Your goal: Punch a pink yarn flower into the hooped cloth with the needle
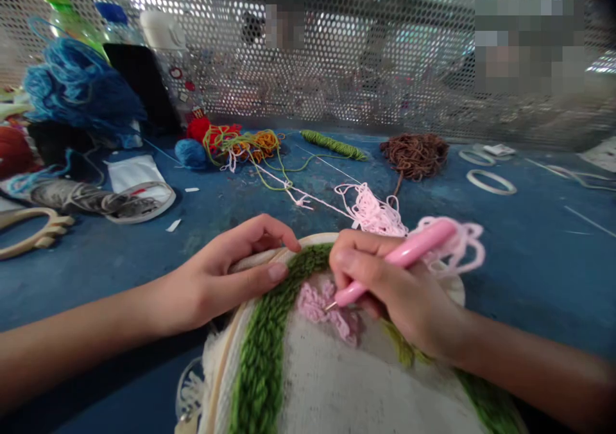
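My right hand point(380, 280) grips a pink punch needle point(418, 244), its metal tip touching the pink yarn stitches point(312, 302) on the white fabric point(337, 370). Pink yarn loops out from the top of the tool. My left hand point(235, 267) is closed around the edge of the round wooden embroidery hoop point(226, 357), thumb on top near the border. A thick band of green stitches point(260, 350) runs along inside the hoop. Some yellow-green stitches point(404, 344) lie partly hidden under my right hand.
Beyond the hoop lie a pink yarn heap point(373, 209), a brown yarn bundle point(414, 155) and a green skein point(332, 144). Blue yarn point(77, 87), a dark phone point(142, 87) and bottles stand at the left. A perforated metal screen point(337, 68) borders the blue table point(529, 260).
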Demonstrator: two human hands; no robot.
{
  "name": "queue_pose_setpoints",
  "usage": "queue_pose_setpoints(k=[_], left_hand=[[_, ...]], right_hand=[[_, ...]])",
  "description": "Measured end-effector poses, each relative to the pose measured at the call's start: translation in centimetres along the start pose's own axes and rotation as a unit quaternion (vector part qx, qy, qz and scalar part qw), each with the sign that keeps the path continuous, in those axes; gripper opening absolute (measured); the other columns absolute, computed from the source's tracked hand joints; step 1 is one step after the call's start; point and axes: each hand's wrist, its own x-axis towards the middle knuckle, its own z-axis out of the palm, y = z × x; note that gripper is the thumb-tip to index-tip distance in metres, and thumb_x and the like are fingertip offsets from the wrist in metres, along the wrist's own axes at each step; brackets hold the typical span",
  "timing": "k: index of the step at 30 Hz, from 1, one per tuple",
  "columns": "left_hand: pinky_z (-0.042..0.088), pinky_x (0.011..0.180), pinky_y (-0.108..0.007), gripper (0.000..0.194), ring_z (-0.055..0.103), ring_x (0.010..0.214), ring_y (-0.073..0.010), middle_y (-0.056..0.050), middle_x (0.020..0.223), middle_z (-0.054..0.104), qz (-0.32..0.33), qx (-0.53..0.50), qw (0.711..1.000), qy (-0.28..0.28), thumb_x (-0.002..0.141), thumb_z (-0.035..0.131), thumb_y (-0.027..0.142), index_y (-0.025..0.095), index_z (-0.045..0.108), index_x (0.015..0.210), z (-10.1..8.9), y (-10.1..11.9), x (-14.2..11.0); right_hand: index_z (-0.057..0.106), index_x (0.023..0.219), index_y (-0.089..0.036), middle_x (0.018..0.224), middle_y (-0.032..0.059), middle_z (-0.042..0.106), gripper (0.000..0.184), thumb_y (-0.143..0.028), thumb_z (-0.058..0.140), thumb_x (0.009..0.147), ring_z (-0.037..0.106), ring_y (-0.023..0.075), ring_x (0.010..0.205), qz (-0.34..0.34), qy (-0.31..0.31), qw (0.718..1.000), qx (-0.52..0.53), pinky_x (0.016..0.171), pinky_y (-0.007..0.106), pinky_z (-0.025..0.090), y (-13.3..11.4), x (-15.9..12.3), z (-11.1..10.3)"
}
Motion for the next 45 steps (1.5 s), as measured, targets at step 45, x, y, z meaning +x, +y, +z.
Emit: queue_pose_setpoints(k=[45], left_hand=[[0.042, 0.079, -0.03, 0.023, 0.055, 0.086, -0.0161, -0.003, 0.092, 0.059, 0.2, 0.389, 0.896, 0.075, 0.095, 0.042, 0.025, 0.017, 0.063, 0.097, 1.0, 2.4, 1.0]], right_hand=[[0.048, 0.059, -0.017, 0.045, -0.0064, 0.042, 0.036, -0.036, 0.047, 0.09, 0.032, 0.004, 0.038, 0.006, 0.046, 0.995, 0.084, 0.038, 0.018, 0.022, -0.8, 0.5, -0.3]])
